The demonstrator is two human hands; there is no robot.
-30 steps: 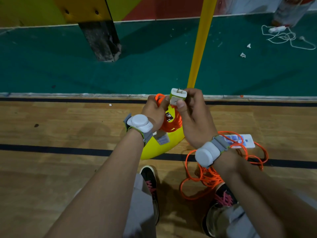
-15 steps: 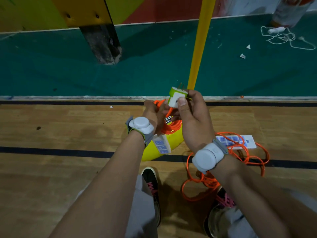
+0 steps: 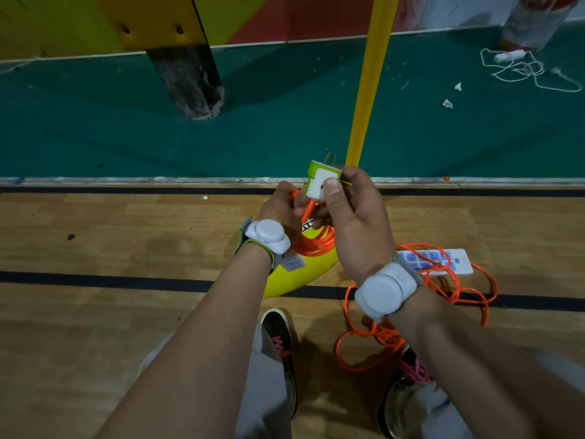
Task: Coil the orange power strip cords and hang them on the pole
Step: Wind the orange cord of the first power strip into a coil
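Note:
My left hand (image 3: 280,205) grips a coiled orange cord (image 3: 316,243) that hangs below it, with a small white power strip (image 3: 292,263) dangling under my wrist. My right hand (image 3: 354,217) pinches the cord's white and green plug (image 3: 321,182), prongs pointing up and away. Both hands are in front of the yellow pole (image 3: 368,80), whose yellow base (image 3: 294,280) shows under the coil. A second white power strip (image 3: 435,261) lies on the wood floor to the right, its orange cord (image 3: 411,312) in a loose tangle by my right shoe.
The wood floor (image 3: 110,248) meets green flooring (image 3: 285,122) at a pale edge strip. A dark post (image 3: 186,80) stands at the back left. A white cord with a strip (image 3: 519,64) lies at the far right, with paper scraps (image 3: 448,103) nearby. My shoes (image 3: 278,340) are below.
My right hand has tilted the plug so its prongs point up and away, and lifted it slightly. The left hand keeps its hold on the coil.

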